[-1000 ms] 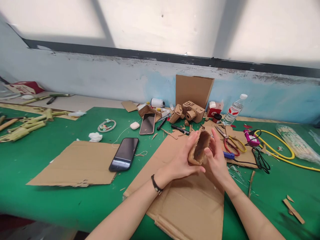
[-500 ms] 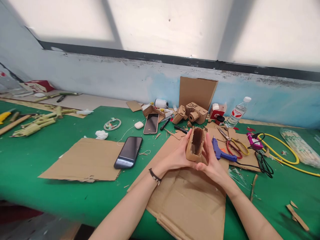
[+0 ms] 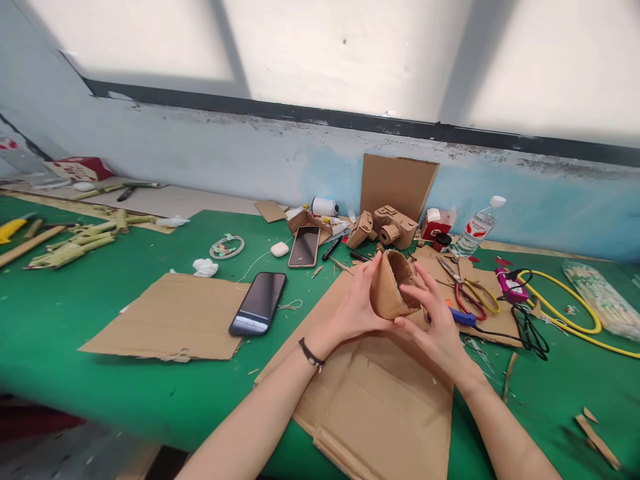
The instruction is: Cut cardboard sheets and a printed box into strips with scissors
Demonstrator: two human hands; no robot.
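Between my two hands is a small hollow cardboard box, its open, rough-edged end tilted up toward me. My left hand is closed around its left side, thumb underneath. On the right, my right hand grips the near right edge, with fingers reaching over the rim into the opening and the thumb below. A large cardboard sheet lies beneath both hands. Just beyond my right hand is a blue glue gun, partly hidden by the fingers. A cardboard camera model sits behind the box.
Scissors lie right of the glue gun, near a yellow cable and a bag of sticks. A water bottle stands by the wall. Leftward are two phones, one a dark phone, and a flat cardboard piece.
The box has turned and tilted, so its left face shows more and its opening points further right. My right-hand fingers have moved from its side over the rim.
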